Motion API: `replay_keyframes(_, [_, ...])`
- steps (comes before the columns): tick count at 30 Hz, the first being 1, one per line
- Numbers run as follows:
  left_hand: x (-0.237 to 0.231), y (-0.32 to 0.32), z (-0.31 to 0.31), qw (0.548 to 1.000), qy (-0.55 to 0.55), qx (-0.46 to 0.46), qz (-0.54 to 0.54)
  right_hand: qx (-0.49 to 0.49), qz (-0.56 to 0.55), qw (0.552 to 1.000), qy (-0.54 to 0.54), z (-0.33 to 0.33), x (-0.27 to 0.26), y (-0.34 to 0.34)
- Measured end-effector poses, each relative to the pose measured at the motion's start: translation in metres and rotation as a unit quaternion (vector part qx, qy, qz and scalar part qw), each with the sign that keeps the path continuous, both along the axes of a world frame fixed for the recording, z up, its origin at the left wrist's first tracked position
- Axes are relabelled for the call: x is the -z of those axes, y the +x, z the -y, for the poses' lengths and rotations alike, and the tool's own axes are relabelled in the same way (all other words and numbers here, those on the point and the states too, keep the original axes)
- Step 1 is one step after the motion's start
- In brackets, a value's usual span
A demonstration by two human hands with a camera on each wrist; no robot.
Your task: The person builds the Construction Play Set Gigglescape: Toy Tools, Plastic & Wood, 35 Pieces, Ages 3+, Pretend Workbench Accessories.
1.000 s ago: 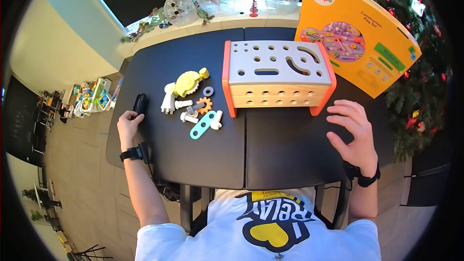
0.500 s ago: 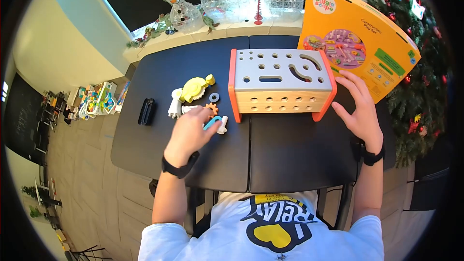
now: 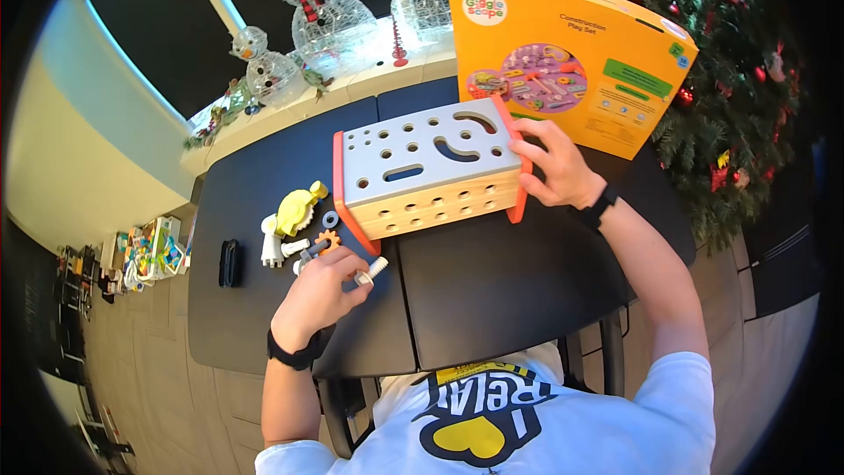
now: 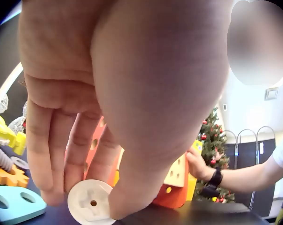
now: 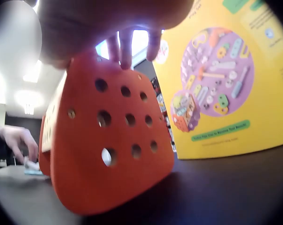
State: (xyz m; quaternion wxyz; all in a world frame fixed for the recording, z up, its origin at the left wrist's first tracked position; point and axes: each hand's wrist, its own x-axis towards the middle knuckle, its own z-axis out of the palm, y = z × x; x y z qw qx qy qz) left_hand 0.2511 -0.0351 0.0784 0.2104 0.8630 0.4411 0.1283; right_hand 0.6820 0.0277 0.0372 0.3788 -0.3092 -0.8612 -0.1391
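My left hand (image 3: 323,292) pinches a white toy screw (image 3: 373,271) between thumb and fingers, just in front of the toy workbench's near left corner. In the left wrist view the round slotted head of the screw shows at the fingertips. The workbench (image 3: 422,149) has a grey top with holes and slots, wooden sides and red end panels (image 5: 118,131). At its right end, my right hand (image 3: 563,167) rests with fingers on the top edge and thumb on the near side. A turquoise strip with holes (image 4: 15,206) lies beside the left hand, hidden under it in the head view.
Left of the workbench lie a yellow toy saw (image 3: 295,211), a white piece (image 3: 272,242), a grey ring (image 3: 331,219) and an orange gear (image 3: 328,240). A black case (image 3: 229,262) sits farther left. An orange box (image 3: 571,53) stands behind on the right.
My left hand has come from the black case to the loose parts and picked up the white screw. My right hand has moved onto the workbench's right end. The head view has turned.
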Motion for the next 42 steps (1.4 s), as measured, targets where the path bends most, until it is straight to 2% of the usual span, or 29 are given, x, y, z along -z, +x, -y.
replay_keyframes(3, [-0.022,0.014,0.004,0.998,-0.025,0.039,0.043,-0.019,-0.002,0.998,0.058,-0.017,0.019,0.002])
replay_keyframes(6, [-0.042,0.031,0.001,0.986,0.061,0.129,0.083,-0.024,-0.013,0.996,0.079,-0.023,0.024,0.0])
replay_keyframes(9, [-0.053,0.051,-0.008,0.972,0.129,0.15,0.125,-0.023,-0.028,0.995,0.089,-0.023,0.025,-0.003])
replay_keyframes(13, [-0.069,0.077,-0.023,0.968,0.151,0.139,0.146,-0.021,-0.059,0.995,0.081,-0.024,0.035,-0.007])
replay_keyframes(16, [-0.075,0.096,-0.045,0.964,0.122,0.149,0.184,-0.016,-0.071,0.995,0.074,-0.02,0.035,-0.012])
replay_keyframes(20, [-0.078,0.124,-0.073,0.956,0.159,0.187,0.16,-0.001,-0.074,0.995,0.06,-0.015,0.033,-0.016])
replay_keyframes(24, [-0.082,0.152,-0.085,0.968,0.07,0.142,0.197,0.014,-0.074,0.996,0.044,-0.008,0.03,-0.018])
replay_keyframes(25, [-0.085,0.157,-0.087,0.977,0.066,0.123,0.162,0.015,-0.078,0.996,0.029,-0.006,0.027,-0.02])
replay_keyframes(28, [-0.085,0.166,-0.097,0.972,0.109,0.16,0.136,0.046,-0.082,0.996,-0.007,0.005,0.018,-0.026])
replay_keyframes(31, [-0.091,0.173,-0.097,0.978,0.085,0.143,0.124,0.071,-0.093,0.992,-0.051,0.015,0.011,-0.032])
replay_keyframes(37, [-0.098,0.181,-0.103,0.979,0.093,0.162,0.084,0.061,-0.139,0.975,-0.162,0.025,0.0,-0.047])
replay_keyframes(40, [-0.098,0.18,-0.105,0.972,0.117,0.185,0.084,0.063,-0.139,0.975,-0.159,0.026,-0.001,-0.05])
replay_keyframes(42, [-0.097,0.174,-0.109,0.96,0.171,0.201,0.088,0.062,-0.142,0.975,-0.159,0.026,-0.003,-0.051])
